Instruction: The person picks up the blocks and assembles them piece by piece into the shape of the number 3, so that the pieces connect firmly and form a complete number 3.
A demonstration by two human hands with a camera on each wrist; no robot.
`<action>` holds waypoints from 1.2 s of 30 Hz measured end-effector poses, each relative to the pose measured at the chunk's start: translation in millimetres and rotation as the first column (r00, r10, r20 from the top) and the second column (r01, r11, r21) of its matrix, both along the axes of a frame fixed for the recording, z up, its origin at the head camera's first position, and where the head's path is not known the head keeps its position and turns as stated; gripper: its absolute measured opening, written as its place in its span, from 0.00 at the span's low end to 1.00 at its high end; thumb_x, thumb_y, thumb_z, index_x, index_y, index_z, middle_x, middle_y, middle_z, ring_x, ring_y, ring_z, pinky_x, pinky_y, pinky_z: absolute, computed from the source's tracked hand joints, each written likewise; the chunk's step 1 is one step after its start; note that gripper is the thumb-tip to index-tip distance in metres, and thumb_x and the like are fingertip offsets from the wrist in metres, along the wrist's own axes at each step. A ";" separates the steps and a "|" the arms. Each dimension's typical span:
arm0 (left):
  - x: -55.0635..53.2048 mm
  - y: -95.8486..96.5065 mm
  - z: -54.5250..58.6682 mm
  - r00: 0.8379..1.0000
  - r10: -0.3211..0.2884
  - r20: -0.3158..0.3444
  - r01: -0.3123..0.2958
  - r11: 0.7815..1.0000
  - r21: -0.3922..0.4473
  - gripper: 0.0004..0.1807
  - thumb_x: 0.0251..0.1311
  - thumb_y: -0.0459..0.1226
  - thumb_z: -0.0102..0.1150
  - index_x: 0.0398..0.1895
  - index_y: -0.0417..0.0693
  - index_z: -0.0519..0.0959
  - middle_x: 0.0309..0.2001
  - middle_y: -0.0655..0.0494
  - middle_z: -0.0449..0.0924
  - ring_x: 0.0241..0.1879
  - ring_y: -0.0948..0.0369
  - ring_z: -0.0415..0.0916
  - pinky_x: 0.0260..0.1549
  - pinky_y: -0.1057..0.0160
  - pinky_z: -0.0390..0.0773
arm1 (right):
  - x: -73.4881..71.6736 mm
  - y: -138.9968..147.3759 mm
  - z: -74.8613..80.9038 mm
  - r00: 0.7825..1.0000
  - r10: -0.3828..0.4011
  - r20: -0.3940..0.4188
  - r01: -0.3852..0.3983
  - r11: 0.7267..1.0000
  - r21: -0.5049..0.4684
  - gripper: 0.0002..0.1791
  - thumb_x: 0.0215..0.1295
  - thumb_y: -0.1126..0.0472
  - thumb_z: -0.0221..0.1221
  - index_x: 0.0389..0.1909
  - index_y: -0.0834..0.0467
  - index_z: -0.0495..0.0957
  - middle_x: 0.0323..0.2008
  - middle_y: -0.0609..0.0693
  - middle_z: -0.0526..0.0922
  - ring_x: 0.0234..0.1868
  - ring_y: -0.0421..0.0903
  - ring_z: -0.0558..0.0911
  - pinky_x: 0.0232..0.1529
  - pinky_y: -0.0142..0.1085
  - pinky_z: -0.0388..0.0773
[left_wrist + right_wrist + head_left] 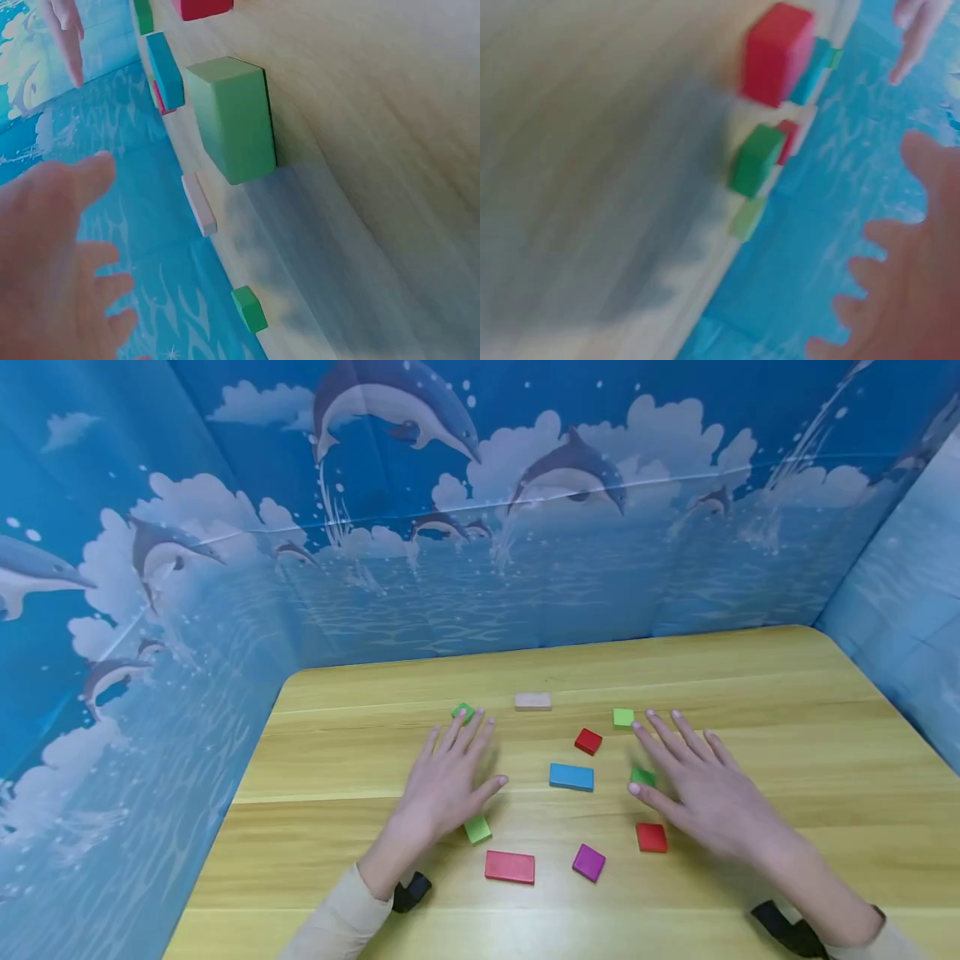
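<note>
My left hand (448,777) hovers over the left of the scattered blocks, fingers spread and holding nothing. Its fingertips overlap a green block (462,712) in the head view, and a light green block (477,829) lies beside its wrist; the left wrist view shows that light green block (234,124) up close. On the other side my right hand (708,793), also spread and holding nothing, is above the table. Near its thumb lies a green block (642,777), partly covered, with a red block (652,837) below and a light green block (622,718) by the fingertips.
Between the hands lie a blue block (572,777), a small red block (588,742), a purple block (588,863) and a pinkish-red block (510,867). A pale block (532,702) is farther back. Dolphin-printed curtains (480,585) surround the wooden table (825,735).
</note>
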State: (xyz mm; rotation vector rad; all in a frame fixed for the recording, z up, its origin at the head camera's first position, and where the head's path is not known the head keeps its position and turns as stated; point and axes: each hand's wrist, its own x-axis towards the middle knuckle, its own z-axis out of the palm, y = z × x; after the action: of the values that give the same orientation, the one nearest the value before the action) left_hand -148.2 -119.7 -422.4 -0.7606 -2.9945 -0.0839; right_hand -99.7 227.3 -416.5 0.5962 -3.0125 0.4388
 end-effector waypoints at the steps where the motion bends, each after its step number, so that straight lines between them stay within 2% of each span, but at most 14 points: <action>1: -1.6 1.4 0.1 1.000 -0.022 -0.001 0.022 1.000 0.000 0.44 0.68 0.65 0.41 0.80 0.57 0.45 0.78 0.58 0.35 0.76 0.55 0.31 0.70 0.47 0.39 | -0.9 2.0 -1.3 1.000 0.019 -0.007 -0.019 1.000 -0.004 0.44 0.72 0.35 0.47 0.79 0.49 0.40 0.78 0.50 0.37 0.76 0.54 0.33 0.70 0.56 0.27; 4: -6.4 5.1 -0.6 0.997 -0.080 -0.001 0.080 0.997 0.004 0.42 0.68 0.65 0.40 0.79 0.58 0.47 0.79 0.58 0.36 0.76 0.55 0.31 0.70 0.48 0.39 | -3.3 6.5 -4.1 0.998 0.066 -0.012 -0.067 0.997 -0.026 0.43 0.72 0.37 0.49 0.79 0.47 0.42 0.78 0.47 0.38 0.77 0.53 0.37 0.71 0.52 0.28; 9: -13.7 8.8 -2.5 0.983 -0.183 -0.002 0.183 0.982 0.045 0.38 0.70 0.61 0.45 0.78 0.58 0.55 0.79 0.57 0.38 0.77 0.54 0.33 0.71 0.49 0.40 | -8.7 9.2 -8.2 0.994 0.108 -0.034 -0.110 0.992 -0.068 0.41 0.71 0.41 0.54 0.78 0.45 0.48 0.78 0.44 0.43 0.76 0.53 0.47 0.73 0.48 0.36; 15: -21.7 15.1 -6.6 0.960 -0.276 0.035 0.268 0.952 0.148 0.37 0.68 0.57 0.52 0.76 0.54 0.59 0.78 0.55 0.45 0.76 0.53 0.39 0.70 0.49 0.48 | -15.4 11.9 -13.5 0.985 0.154 -0.076 -0.160 0.984 -0.074 0.37 0.70 0.44 0.57 0.76 0.49 0.57 0.76 0.48 0.52 0.75 0.51 0.52 0.73 0.38 0.39; 18: -25.6 20.7 -8.0 0.952 -0.298 0.072 0.278 0.938 0.208 0.37 0.67 0.55 0.56 0.75 0.53 0.60 0.76 0.54 0.51 0.76 0.54 0.42 0.69 0.50 0.50 | -18.6 14.3 -15.9 0.982 0.171 -0.085 -0.177 0.982 -0.073 0.36 0.69 0.45 0.59 0.74 0.49 0.61 0.75 0.50 0.57 0.74 0.52 0.55 0.73 0.38 0.42; 23: -30.4 31.4 -8.4 0.938 -0.320 0.133 0.277 0.924 0.265 0.36 0.66 0.50 0.60 0.74 0.49 0.63 0.73 0.54 0.59 0.74 0.55 0.50 0.68 0.52 0.55 | -23.9 18.1 -14.8 0.981 0.189 -0.050 -0.192 0.979 -0.069 0.32 0.69 0.47 0.60 0.70 0.53 0.68 0.70 0.51 0.66 0.70 0.55 0.62 0.69 0.51 0.56; 26: -33.7 37.2 -9.5 0.928 -0.330 0.172 0.276 0.920 0.279 0.35 0.66 0.49 0.61 0.73 0.49 0.64 0.72 0.55 0.61 0.72 0.58 0.54 0.67 0.56 0.57 | -27.0 20.2 -14.7 0.980 0.197 -0.022 -0.198 0.977 -0.081 0.30 0.69 0.47 0.60 0.68 0.55 0.71 0.66 0.50 0.71 0.67 0.54 0.67 0.63 0.55 0.64; 31: -39.8 44.4 -10.9 0.902 -0.341 0.264 0.249 0.912 0.326 0.33 0.66 0.46 0.62 0.72 0.49 0.66 0.70 0.56 0.65 0.70 0.59 0.58 0.66 0.59 0.60 | -29.7 24.0 -16.8 0.979 0.198 0.043 -0.188 0.965 -0.181 0.26 0.69 0.50 0.60 0.65 0.55 0.73 0.61 0.48 0.76 0.63 0.53 0.71 0.59 0.55 0.69; 36: -45.8 50.2 -12.5 0.875 -0.370 0.313 0.249 0.897 0.365 0.32 0.63 0.43 0.66 0.69 0.48 0.69 0.67 0.57 0.68 0.68 0.61 0.62 0.64 0.62 0.63 | -30.1 27.3 -18.3 0.977 0.184 0.107 -0.150 0.951 -0.269 0.24 0.68 0.53 0.62 0.63 0.53 0.76 0.60 0.46 0.76 0.62 0.53 0.73 0.57 0.53 0.72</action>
State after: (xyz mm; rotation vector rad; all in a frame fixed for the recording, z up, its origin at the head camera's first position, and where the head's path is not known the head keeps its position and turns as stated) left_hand -194.0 -69.5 -434.9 -1.3094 -3.0300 -0.7891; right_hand -129.7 254.6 -434.8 0.8325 -2.9597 0.9003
